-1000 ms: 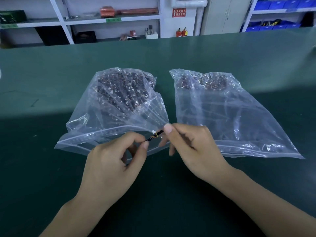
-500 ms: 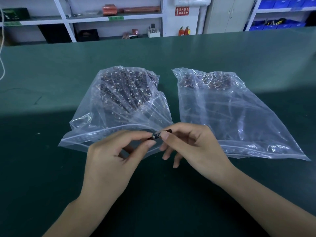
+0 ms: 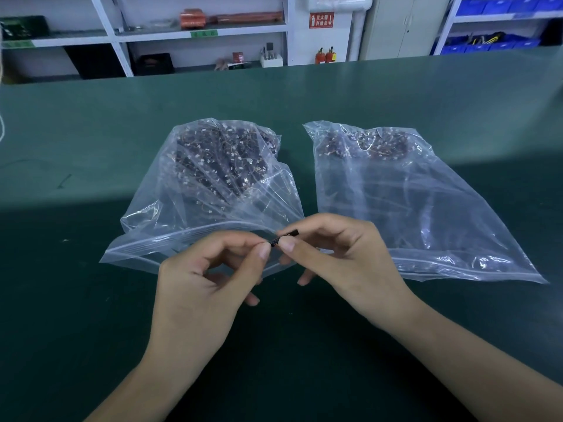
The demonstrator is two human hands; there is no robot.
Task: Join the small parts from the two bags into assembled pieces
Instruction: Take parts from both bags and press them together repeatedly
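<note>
Two clear zip bags lie side by side on the green table (image 3: 91,147). The left bag (image 3: 195,208) holds a large heap of small dark parts with white tips and thin wires at its far end. The right bag (image 3: 426,208) holds a smaller heap of the same kind of parts at its far end. In front of the left bag's mouth, my left hand (image 3: 207,278) and my right hand (image 3: 344,257) meet. Both pinch a small black part (image 3: 285,236) between thumb and forefinger, one at each end. Its wire is hidden by my fingers.
Beyond the table's far edge stand white shelves (image 3: 195,32) with boxes, two small red extinguishers (image 3: 325,55) and blue bins (image 3: 493,41) at the right. A white cord (image 3: 2,129) hangs at the left edge.
My hands have closed together on the small black part. The yellow wire loop seen a second ago is now hidden, and my right thumb has moved over the part.
</note>
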